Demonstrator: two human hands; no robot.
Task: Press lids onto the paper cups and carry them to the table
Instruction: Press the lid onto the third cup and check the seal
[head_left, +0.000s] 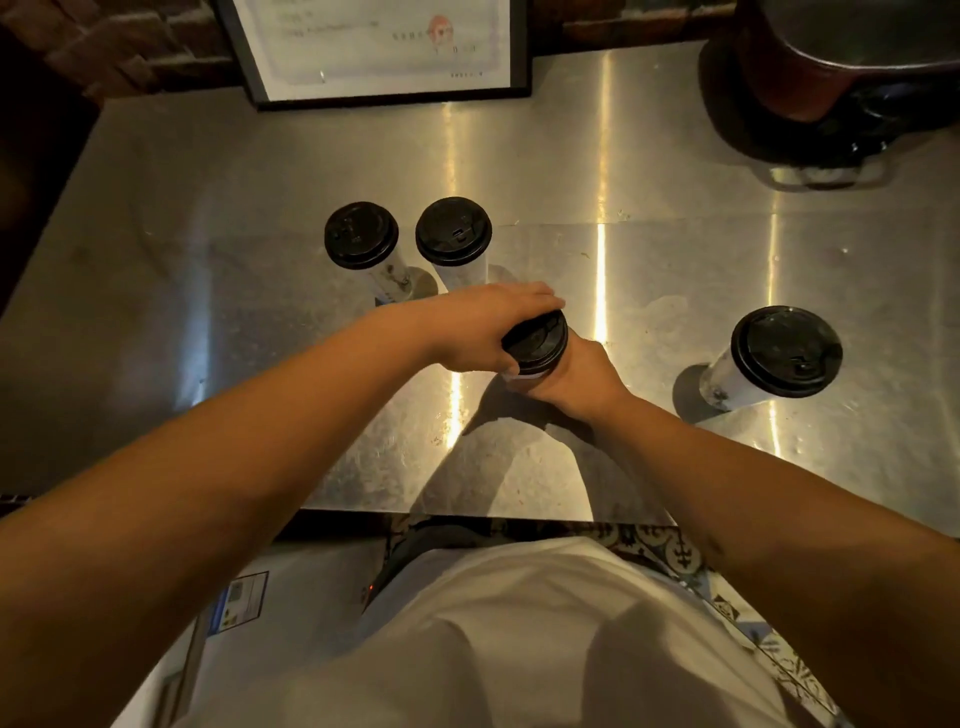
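Observation:
A white paper cup with a black lid (535, 340) stands at the middle of the steel counter (675, 270). My left hand (483, 327) lies over the lid's left rim, fingers curled across its far edge. My right hand (576, 376) wraps the cup's body just under the lid, hiding most of the cup. Two lidded cups stand side by side behind my hands, one on the left (362, 236) and one on the right (453, 232). Another lidded cup (784, 353) stands alone to the right.
A framed certificate (374, 47) leans against the brick wall at the back. A large dark pot (841, 78) on a stand occupies the back right corner. The counter's front edge runs just in front of my white shirt, with patterned floor tiles (675, 556) below.

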